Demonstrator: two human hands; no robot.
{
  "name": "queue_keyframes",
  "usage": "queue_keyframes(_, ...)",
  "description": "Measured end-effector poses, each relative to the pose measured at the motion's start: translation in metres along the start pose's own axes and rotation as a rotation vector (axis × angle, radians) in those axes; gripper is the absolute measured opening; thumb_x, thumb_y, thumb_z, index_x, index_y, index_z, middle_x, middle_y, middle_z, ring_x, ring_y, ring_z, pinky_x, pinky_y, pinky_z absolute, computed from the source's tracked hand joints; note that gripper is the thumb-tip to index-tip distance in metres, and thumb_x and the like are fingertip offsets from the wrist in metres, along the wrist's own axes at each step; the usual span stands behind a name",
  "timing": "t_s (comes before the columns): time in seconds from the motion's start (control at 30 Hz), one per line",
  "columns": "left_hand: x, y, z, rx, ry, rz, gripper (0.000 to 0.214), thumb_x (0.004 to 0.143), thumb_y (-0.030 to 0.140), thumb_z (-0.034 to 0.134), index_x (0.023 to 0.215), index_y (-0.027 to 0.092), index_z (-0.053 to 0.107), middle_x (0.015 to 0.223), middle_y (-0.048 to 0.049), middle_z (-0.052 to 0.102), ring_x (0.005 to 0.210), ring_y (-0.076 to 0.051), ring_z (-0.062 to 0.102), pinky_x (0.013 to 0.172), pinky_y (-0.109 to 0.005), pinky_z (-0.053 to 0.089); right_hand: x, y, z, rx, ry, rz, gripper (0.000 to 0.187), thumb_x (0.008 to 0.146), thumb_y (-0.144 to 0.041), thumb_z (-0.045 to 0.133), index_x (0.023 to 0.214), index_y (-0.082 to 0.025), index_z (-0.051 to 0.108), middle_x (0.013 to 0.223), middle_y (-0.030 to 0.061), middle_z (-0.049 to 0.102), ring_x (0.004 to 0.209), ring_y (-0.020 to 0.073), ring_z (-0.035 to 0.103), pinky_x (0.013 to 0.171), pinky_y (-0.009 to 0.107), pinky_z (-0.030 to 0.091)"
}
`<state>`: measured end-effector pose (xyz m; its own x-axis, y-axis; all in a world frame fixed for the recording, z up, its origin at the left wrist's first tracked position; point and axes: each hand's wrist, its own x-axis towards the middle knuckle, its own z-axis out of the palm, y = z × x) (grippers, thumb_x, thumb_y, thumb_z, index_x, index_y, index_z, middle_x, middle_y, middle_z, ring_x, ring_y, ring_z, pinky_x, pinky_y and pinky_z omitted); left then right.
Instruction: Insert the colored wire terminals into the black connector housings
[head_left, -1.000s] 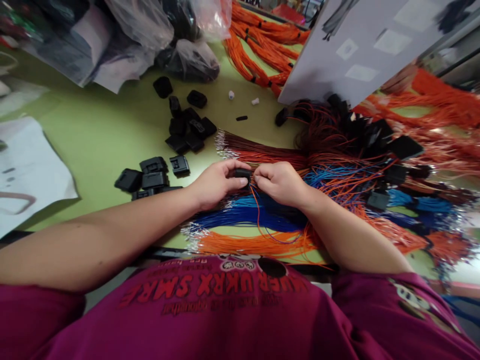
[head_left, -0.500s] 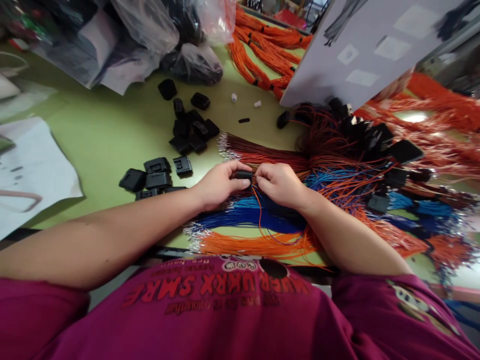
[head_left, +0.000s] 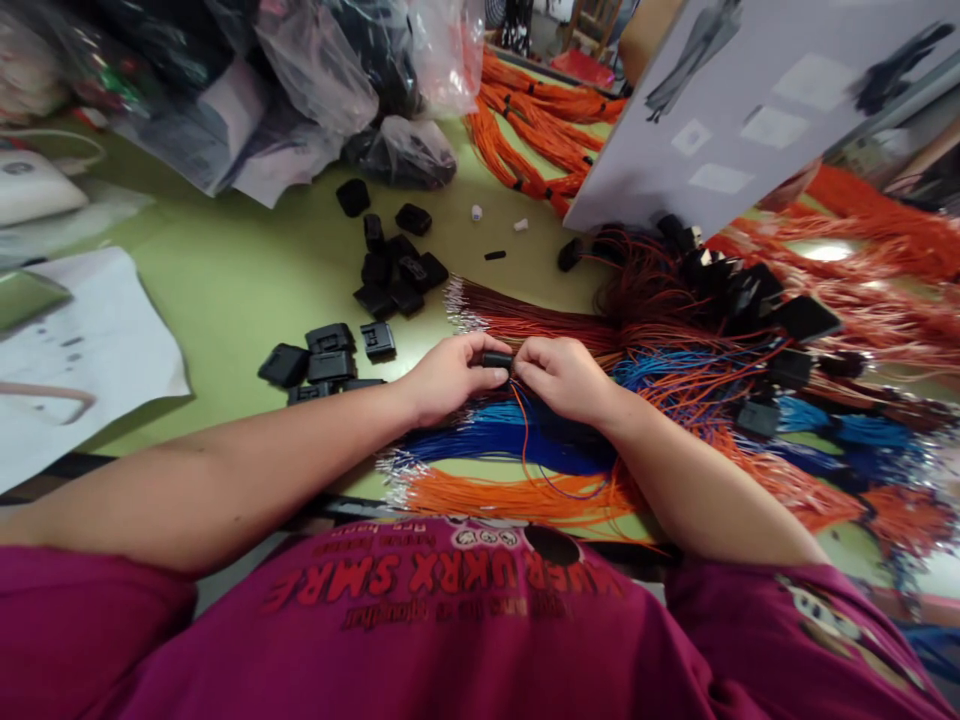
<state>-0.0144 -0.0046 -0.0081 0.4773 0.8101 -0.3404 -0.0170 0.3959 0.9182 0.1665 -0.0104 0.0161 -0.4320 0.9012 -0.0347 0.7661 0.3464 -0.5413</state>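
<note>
I grip the black connector (head_left: pixel 496 359) between thumb and fingers of my left hand (head_left: pixel 450 380), lying roughly level above the wires in front of my chest. My right hand (head_left: pixel 562 378) is drawn to a pinch just at its right end; what sits between those fingertips is hidden, so I cannot tell whether I have a wire there. A loose orange wire (head_left: pixel 526 430) hangs from near that spot. I take the step in hand to be close work at the connector's wire end, which seems to call for a firm left hold and a small, straight movement of the right fingertips. Room is tight: brown wires (head_left: pixel 525 313) lie just beyond my hands, blue wires (head_left: pixel 480 443) and an orange bundle (head_left: pixel 480 492) on my side, and a tangle (head_left: pixel 757 300) of wires and black parts crowds my right, below the board (head_left: pixel 637 170). The widest stretch of green table (head_left: pixel 225 285) shows leftward, between the housings (head_left: pixel 330 365) and the paper (head_left: pixel 112 340). The near edge (head_left: pixel 71 470) runs under my forearms.
</note>
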Motion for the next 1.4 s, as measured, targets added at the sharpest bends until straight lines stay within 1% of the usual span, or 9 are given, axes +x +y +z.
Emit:
queue_keyframes(0.27,0.000,0.003,0.003,0.003,0.001,-0.004,0.026,0.070,0.005,0.065,0.095,0.012,0.060,0.077,0.0011,0.063,0.067,-0.009,0.056,0.070,-0.026,0.044,0.001,0.000,0.004,-0.135,-0.029,-0.029,0.020,0.085,-0.020,0.044,0.074,-0.015,0.060,0.067,0.0029,0.061,0.060,0.0111,0.049,0.060,0.022,0.033)
queue_keyframes(0.43,0.000,0.003,0.003,-0.010,-0.009,-0.007,0.024,0.071,0.005,0.064,0.093,0.012,0.060,0.075,0.0009,0.062,0.065,-0.008,0.055,0.069,-0.026,0.043,0.004,-0.002,0.000,-0.117,-0.075,0.010,0.021,0.086,-0.021,0.045,0.072,-0.015,0.060,0.065,0.0012,0.059,0.057,0.0097,0.046,0.058,0.022,0.031)
queue_keyframes(0.63,-0.003,0.011,0.001,0.011,-0.019,0.044,0.025,0.071,0.006,0.065,0.095,0.013,0.058,0.077,0.0001,0.062,0.066,-0.010,0.056,0.069,-0.028,0.045,0.010,0.003,-0.022,0.081,-0.191,-0.026,0.021,0.083,-0.027,0.049,0.073,-0.015,0.062,0.065,-0.0016,0.059,0.057,0.0083,0.047,0.059,0.021,0.036)
queue_keyframes(0.77,-0.008,0.013,0.000,0.054,0.007,0.075,0.025,0.073,0.009,0.065,0.097,0.013,0.058,0.079,-0.0003,0.061,0.067,-0.010,0.058,0.070,-0.029,0.048,0.032,0.017,-0.045,0.135,-0.312,0.025,0.029,0.083,-0.038,0.051,0.079,-0.016,0.069,0.064,-0.0009,0.064,0.058,0.0106,0.054,0.062,0.023,0.041)
queue_keyframes(0.87,-0.013,0.013,0.000,0.064,0.028,0.056,0.029,0.074,0.012,0.065,0.102,0.014,0.057,0.075,0.0010,0.059,0.065,-0.011,0.058,0.069,-0.030,0.049,0.056,0.030,-0.051,-0.193,-0.101,0.078,0.023,0.079,-0.030,0.057,0.090,-0.018,0.074,0.084,0.0032,0.072,0.075,0.0147,0.062,0.070,0.025,0.041)
queue_keyframes(0.93,-0.017,0.011,-0.001,0.122,0.015,0.070,0.035,0.073,0.016,0.068,0.106,0.015,0.057,0.073,0.0013,0.059,0.063,-0.012,0.057,0.068,-0.030,0.048,0.068,0.037,-0.047,-0.394,-0.093,0.070,0.025,0.077,-0.026,0.059,0.095,-0.019,0.074,0.093,0.0060,0.073,0.082,0.0173,0.062,0.070,0.026,0.040)
queue_keyframes(1.0,-0.019,0.010,-0.003,0.146,-0.014,0.077,0.039,0.071,0.017,0.070,0.109,0.015,0.057,0.075,0.0003,0.061,0.065,-0.012,0.058,0.070,-0.030,0.048,0.072,0.040,-0.039,-0.485,-0.110,0.058,0.025,0.078,-0.023,0.056,0.095,-0.018,0.075,0.095,0.0077,0.073,0.082,0.0178,0.062,0.068,0.026,0.039)
queue_keyframes(1.23,-0.018,0.003,-0.006,0.033,-0.046,0.015,0.042,0.069,0.013,0.070,0.108,0.014,0.055,0.084,-0.0025,0.063,0.072,-0.013,0.060,0.081,-0.034,0.049,0.063,0.041,-0.036,-0.425,0.072,0.067,0.021,0.074,-0.023,0.055,0.083,-0.020,0.073,0.087,0.0040,0.070,0.078,0.0159,0.059,0.065,0.025,0.038)
queue_keyframes(1.4,-0.017,0.003,-0.003,-0.059,-0.035,-0.002,0.037,0.070,0.008,0.067,0.104,0.016,0.056,0.085,-0.0011,0.061,0.073,-0.011,0.059,0.086,-0.037,0.049,0.060,0.041,-0.041,-0.186,0.142,0.087,0.013,0.065,-0.016,0.054,0.072,-0.015,0.065,0.068,0.0011,0.062,0.063,0.0117,0.051,0.059,0.024,0.036)
